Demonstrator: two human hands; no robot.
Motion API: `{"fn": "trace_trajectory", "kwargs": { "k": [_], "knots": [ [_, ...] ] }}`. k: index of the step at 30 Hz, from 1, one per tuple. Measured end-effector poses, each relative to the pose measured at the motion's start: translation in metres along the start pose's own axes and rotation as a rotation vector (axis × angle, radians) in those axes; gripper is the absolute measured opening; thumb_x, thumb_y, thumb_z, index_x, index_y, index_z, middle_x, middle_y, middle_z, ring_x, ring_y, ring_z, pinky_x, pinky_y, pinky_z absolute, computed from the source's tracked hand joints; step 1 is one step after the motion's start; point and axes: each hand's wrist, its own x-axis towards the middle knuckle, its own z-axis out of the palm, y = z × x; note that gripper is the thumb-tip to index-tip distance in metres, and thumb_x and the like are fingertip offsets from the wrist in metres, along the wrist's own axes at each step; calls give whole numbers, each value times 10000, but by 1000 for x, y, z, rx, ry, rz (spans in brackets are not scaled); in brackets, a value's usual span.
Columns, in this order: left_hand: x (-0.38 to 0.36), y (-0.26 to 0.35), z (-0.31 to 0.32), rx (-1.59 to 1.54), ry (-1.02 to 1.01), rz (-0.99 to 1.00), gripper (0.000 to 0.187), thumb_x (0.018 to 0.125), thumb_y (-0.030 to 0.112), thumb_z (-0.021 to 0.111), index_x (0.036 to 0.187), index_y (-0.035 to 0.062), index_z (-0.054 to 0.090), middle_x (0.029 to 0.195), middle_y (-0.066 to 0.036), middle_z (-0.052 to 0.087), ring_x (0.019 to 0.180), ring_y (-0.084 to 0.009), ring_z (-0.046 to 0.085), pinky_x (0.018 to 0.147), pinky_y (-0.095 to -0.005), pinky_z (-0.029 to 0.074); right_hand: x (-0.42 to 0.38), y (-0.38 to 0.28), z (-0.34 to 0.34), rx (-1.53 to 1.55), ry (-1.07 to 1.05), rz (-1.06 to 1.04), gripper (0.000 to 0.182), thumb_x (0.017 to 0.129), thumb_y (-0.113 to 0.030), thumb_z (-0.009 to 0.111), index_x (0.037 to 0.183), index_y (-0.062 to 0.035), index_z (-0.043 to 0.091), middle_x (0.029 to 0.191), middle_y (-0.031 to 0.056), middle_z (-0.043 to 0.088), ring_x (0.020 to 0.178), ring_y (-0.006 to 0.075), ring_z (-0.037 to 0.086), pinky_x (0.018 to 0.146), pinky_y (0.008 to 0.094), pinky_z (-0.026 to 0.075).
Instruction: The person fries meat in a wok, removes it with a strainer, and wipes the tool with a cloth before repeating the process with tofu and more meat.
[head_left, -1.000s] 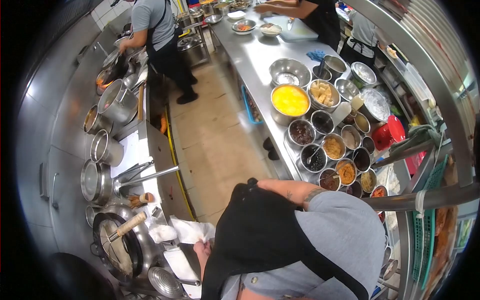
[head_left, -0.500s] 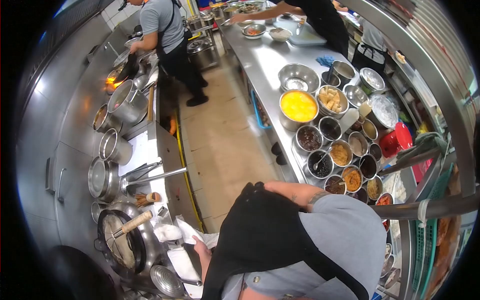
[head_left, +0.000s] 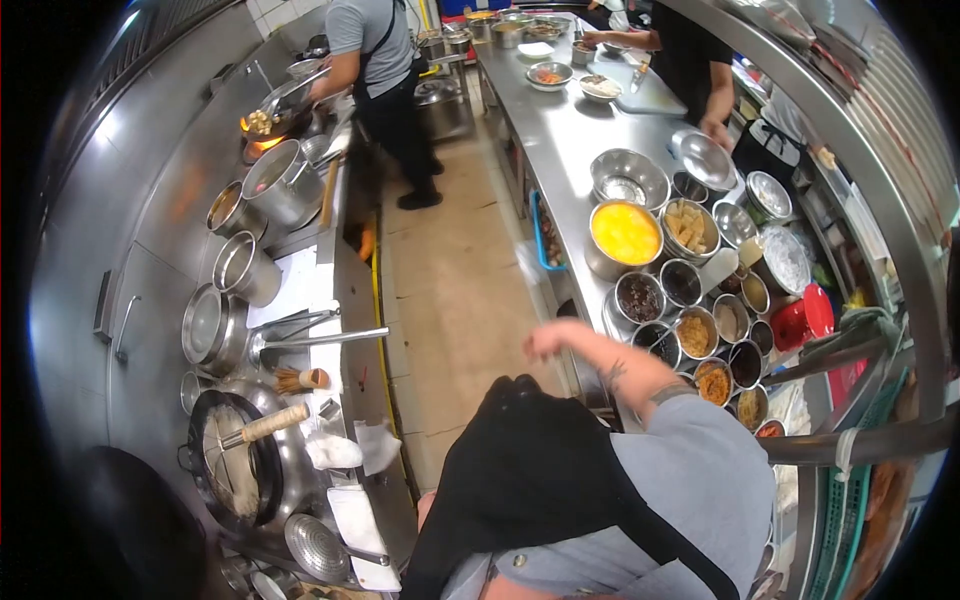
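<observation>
My right hand [head_left: 547,340] hangs over the aisle beside the steel prep table [head_left: 530,110], its fingers loosely curled with nothing visible in them. Nearest to it on the table are steel pots of sauces and toppings, among them a pot of dark sauce [head_left: 638,297]. Only a sliver of my left hand [head_left: 426,507] shows beside my black apron [head_left: 530,460]; its fingers are hidden. Close to it, a white cloth [head_left: 377,447] hangs over the stove edge, and a folded white cloth [head_left: 358,525] lies next to a perforated ladle [head_left: 318,548].
A wok [head_left: 235,460] with a wooden-handled whisk [head_left: 262,425] and stock pots [head_left: 285,185] line the stove at left. One person [head_left: 375,90] holds a pan over flame. Another person [head_left: 690,60] stands across the table near a steel lid [head_left: 703,160]. A metal rail [head_left: 860,435] crosses at right.
My left hand has let go of the white cloth and drawn back against the apron. My right hand has come forward into view. The person at the stove has lifted the pan, showing food.
</observation>
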Motion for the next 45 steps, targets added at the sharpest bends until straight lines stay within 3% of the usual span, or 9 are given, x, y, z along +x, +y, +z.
{"fn": "trace_trajectory", "kwargs": {
  "k": [2, 9, 11, 14, 22, 28, 32, 41, 45],
  "knots": [
    [-1, -8, -2, 31, 3, 15, 378, 954, 329, 503, 1125, -4, 557, 1019, -133, 628, 788, -271, 631, 653, -399, 545, -51, -19, -103, -474, 598, -315, 352, 844, -275, 601, 1093, -30, 641, 1055, 153, 680, 767, 261, 665, 700, 404, 556],
    [3, -3, -5, -45, 109, -36, 249, 969, 223, 489, 1086, 16, 565, 979, -114, 634, 746, -251, 625, 646, -379, 549, -245, -4, -350, -406, 1818, 193, 519, 801, -192, 629, 1283, -13, 555, 1215, 230, 621, 1145, 330, 596, 978, 382, 474],
    [2, 0, 0, -104, 132, -44, 215, 973, 192, 486, 1074, 22, 567, 967, -109, 635, 734, -246, 623, 644, -374, 550, -258, -10, -358, -272, 1721, 194, 502, 817, -189, 619, 1280, -9, 553, 1159, 219, 653, 1043, 327, 648, 860, 379, 525],
    [1, -9, 11, -160, 116, -47, 220, 977, 183, 482, 1082, 19, 585, 969, -117, 649, 769, -245, 636, 660, -370, 544, -314, -75, -310, 393, 269, 83, 445, 875, -190, 592, 1276, -1, 548, 1093, 181, 691, 870, 302, 714, 616, 370, 589],
    [29, -85, 31, -669, -82, -351, 333, 973, 243, 499, 969, -49, 659, 930, -128, 703, 857, -217, 654, 750, -376, 486, -198, -77, -193, 298, 466, -147, 531, 887, -327, 681, 1324, -62, 536, 1098, 67, 685, 878, 168, 675, 646, 310, 562],
    [-19, -42, 12, 142, 193, -68, 274, 972, 239, 492, 968, 1, 628, 826, -105, 661, 676, -221, 613, 655, -342, 504, -182, -64, -179, 433, 425, -248, 498, 896, -273, 671, 1307, -26, 536, 1055, 55, 681, 832, 120, 671, 646, 287, 542],
    [-28, 14, 11, -444, 210, -316, 163, 956, 234, 521, 996, 90, 585, 785, -53, 631, 611, -174, 587, 541, -311, 508, -167, -49, -211, 499, 610, -249, 494, 899, -238, 647, 1310, 6, 518, 1059, 72, 685, 785, 121, 673, 607, 276, 524],
    [-25, 61, 43, -679, 276, -424, 102, 966, 245, 533, 978, 146, 555, 768, -4, 611, 565, -133, 568, 452, -292, 458, -101, 69, -361, -208, 1404, 165, 231, 843, -187, 576, 901, -28, 733, 929, 183, 714, 868, 333, 693, 783, 434, 544],
    [-45, 22, 52, -133, 251, 133, 95, 957, 184, 513, 990, 104, 553, 763, -41, 608, 557, -153, 572, 419, -288, 429, -119, 94, -404, -264, 1548, 493, 269, 858, -207, 538, 1027, -88, 710, 1083, 149, 692, 1007, 336, 661, 865, 467, 527]
  ]
}}
